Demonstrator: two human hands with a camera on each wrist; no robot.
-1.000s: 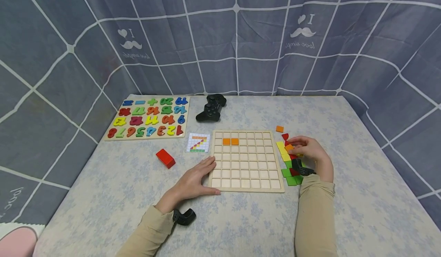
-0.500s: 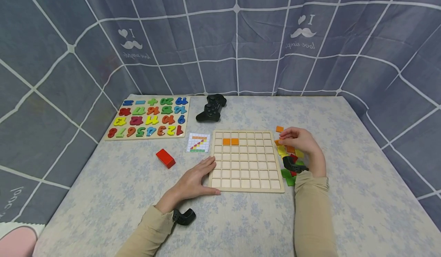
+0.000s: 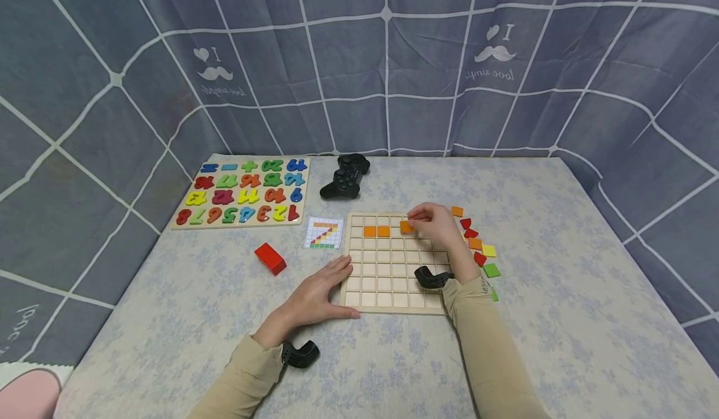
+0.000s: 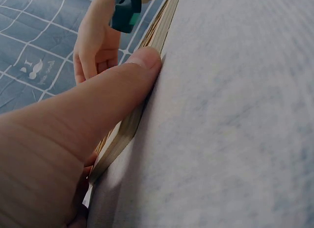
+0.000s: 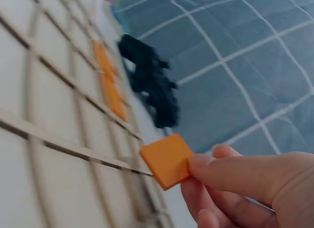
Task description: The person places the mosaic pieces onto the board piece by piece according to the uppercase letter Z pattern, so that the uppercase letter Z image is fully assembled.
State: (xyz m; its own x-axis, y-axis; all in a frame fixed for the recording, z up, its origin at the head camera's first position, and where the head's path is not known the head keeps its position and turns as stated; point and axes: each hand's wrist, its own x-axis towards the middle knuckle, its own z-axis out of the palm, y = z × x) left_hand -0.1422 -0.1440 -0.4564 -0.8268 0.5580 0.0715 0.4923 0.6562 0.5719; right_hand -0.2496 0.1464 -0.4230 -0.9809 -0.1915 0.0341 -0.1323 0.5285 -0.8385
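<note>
My right hand [image 3: 437, 224] pinches an orange square tile [image 5: 169, 160] between thumb and fingers, over the upper part of a wooden grid board [image 3: 391, 269]. Two orange tiles [image 3: 376, 231] lie side by side in the board's second row, left of the held one. My left hand [image 3: 317, 294] rests at the board's left edge, its fingers at the side and the thumb [image 4: 144, 59] along the near corner. Right of the board lie loose tiles: an orange square [image 3: 457, 211], red pieces [image 3: 470, 233], a yellow square [image 3: 489, 251] and green ones [image 3: 492, 270], partly hidden by my right arm.
A pattern card [image 3: 322, 232] lies just left of the board, with a red block [image 3: 270, 258] beyond it. Further back are a number puzzle board [image 3: 241, 193] and a black game controller [image 3: 345, 176]. A grid-patterned curtain [image 3: 348, 63] stands behind the table [image 3: 393, 363].
From the pile at the right, my right hand has picked up an orange tile and carried it left over the board. The left hand has stayed in place.
</note>
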